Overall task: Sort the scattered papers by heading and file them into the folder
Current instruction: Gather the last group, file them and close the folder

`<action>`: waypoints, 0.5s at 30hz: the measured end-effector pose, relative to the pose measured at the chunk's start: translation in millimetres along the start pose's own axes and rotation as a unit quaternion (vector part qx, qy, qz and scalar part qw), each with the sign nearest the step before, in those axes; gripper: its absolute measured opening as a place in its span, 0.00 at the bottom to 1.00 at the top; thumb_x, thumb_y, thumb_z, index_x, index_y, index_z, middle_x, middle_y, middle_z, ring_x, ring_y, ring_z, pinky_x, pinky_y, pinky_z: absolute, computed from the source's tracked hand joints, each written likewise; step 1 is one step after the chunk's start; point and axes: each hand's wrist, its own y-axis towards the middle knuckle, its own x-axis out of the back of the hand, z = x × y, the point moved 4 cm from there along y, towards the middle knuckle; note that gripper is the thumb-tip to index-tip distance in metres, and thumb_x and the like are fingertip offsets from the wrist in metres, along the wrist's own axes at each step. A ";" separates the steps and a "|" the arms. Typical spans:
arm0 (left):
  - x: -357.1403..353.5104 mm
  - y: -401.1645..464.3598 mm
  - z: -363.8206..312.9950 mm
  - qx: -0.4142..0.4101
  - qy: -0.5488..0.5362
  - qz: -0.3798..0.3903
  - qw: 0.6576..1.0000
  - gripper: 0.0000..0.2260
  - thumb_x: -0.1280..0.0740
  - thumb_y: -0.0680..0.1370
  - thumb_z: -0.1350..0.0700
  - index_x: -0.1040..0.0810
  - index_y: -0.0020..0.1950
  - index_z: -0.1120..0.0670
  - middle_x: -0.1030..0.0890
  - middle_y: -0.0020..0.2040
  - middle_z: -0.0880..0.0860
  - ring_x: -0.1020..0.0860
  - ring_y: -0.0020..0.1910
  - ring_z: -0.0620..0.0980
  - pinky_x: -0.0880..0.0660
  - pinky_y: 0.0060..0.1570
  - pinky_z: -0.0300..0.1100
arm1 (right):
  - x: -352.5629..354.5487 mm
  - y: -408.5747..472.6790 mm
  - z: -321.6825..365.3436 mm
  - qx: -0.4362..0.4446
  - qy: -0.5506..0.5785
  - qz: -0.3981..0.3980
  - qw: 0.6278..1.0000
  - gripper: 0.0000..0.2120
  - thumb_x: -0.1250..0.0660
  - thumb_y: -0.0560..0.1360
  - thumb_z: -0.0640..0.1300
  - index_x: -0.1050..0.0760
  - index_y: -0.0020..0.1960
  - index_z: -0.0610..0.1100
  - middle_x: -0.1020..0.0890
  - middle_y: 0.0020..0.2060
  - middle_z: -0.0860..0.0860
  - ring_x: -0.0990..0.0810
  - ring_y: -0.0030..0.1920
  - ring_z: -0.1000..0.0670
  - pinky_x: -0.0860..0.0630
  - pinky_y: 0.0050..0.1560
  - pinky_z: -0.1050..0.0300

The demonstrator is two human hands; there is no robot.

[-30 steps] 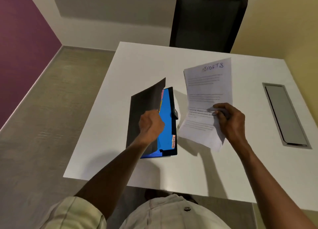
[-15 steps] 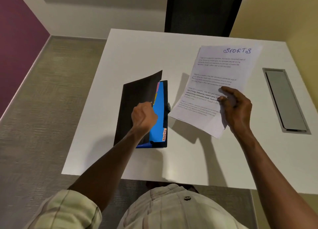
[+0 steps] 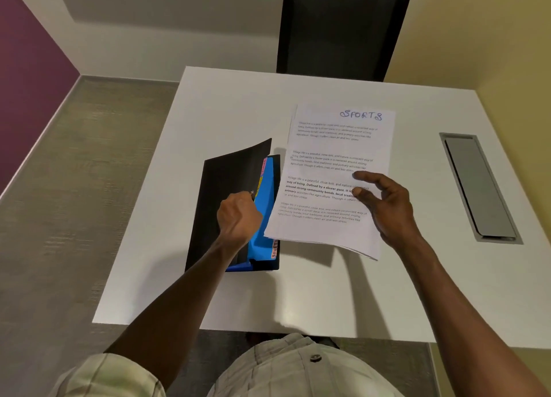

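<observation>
Table [image 3: 226, 122]: smooth white laminate-like top, faint sheen. Folder [image 3: 229, 188]: matt black plastic-looking cover; glossy blue plastic dividers [image 3: 267, 206] inside. Papers [image 3: 334, 164]: thin matt white paper, printed. Cable hatch [image 3: 477, 185], at 3 o'clock from the papers: brushed grey metal look. Chair [image 3: 340, 30], at 12 o'clock: black woven mesh. Floor [image 3: 74, 188]: rough textured carpet. Shirt [image 3: 286, 370]: pale woven cloth.

A white table [image 3: 226, 116] with a grey cable hatch [image 3: 480, 188]; black chair [image 3: 340, 30] behind it.

one folder [image 3: 229, 194], one stack of papers [image 3: 334, 170], two hands, one chair [image 3: 343, 27], one table [image 3: 226, 104].
</observation>
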 end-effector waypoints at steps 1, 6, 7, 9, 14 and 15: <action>0.0 0.3 -0.1 0.001 -0.001 0.000 1.000 0.12 0.28 0.77 0.50 0.30 0.47 0.51 0.32 0.34 0.45 0.29 0.30 0.44 0.37 0.26 0.35 | -1.4 0.0 -1.2 -0.006 -0.002 0.012 1.000 0.12 0.26 0.74 0.41 0.18 0.55 0.52 0.17 0.58 0.57 0.22 0.64 0.53 0.29 0.69 0.42; 4.7 -0.6 -3.0 0.005 -0.009 -0.003 1.000 0.11 0.28 0.77 0.51 0.29 0.47 0.51 0.32 0.34 0.45 0.29 0.30 0.44 0.39 0.25 0.35 | -5.9 0.7 -5.9 -0.021 -0.016 0.041 0.999 0.11 0.26 0.74 0.43 0.18 0.56 0.52 0.18 0.58 0.57 0.22 0.63 0.52 0.30 0.68 0.40; 5.7 -0.7 -3.0 0.005 -0.011 -0.004 1.000 0.11 0.28 0.77 0.51 0.30 0.47 0.51 0.32 0.34 0.45 0.30 0.30 0.44 0.39 0.25 0.35 | -7.3 0.8 -6.4 -0.023 -0.017 0.043 0.999 0.11 0.26 0.74 0.43 0.18 0.56 0.52 0.18 0.58 0.57 0.21 0.62 0.53 0.27 0.66 0.42; 7.6 -0.3 -2.1 0.006 -0.014 -0.007 1.000 0.11 0.28 0.77 0.51 0.30 0.46 0.51 0.32 0.35 0.45 0.30 0.30 0.44 0.39 0.25 0.34 | -9.4 0.8 -5.5 -0.025 -0.010 0.043 0.999 0.11 0.27 0.74 0.42 0.18 0.55 0.52 0.17 0.57 0.58 0.19 0.59 0.52 0.21 0.58 0.51; 11.0 2.0 1.6 0.011 -0.021 -0.016 1.000 0.10 0.28 0.77 0.53 0.29 0.47 0.52 0.32 0.34 0.46 0.30 0.29 0.44 0.39 0.26 0.34 | -10.9 3.4 -5.8 -0.032 -0.033 0.043 0.998 0.11 0.27 0.75 0.43 0.18 0.56 0.53 0.18 0.58 0.58 0.22 0.48 0.29 0.24 0.47 0.42; 11.7 2.4 1.9 0.012 -0.020 -0.017 1.000 0.10 0.28 0.77 0.53 0.28 0.47 0.53 0.32 0.34 0.45 0.31 0.29 0.44 0.39 0.26 0.34 | -11.3 4.2 -6.3 -0.029 -0.038 0.044 0.998 0.11 0.27 0.75 0.43 0.18 0.56 0.53 0.18 0.58 0.58 0.24 0.50 0.26 0.23 0.47 0.40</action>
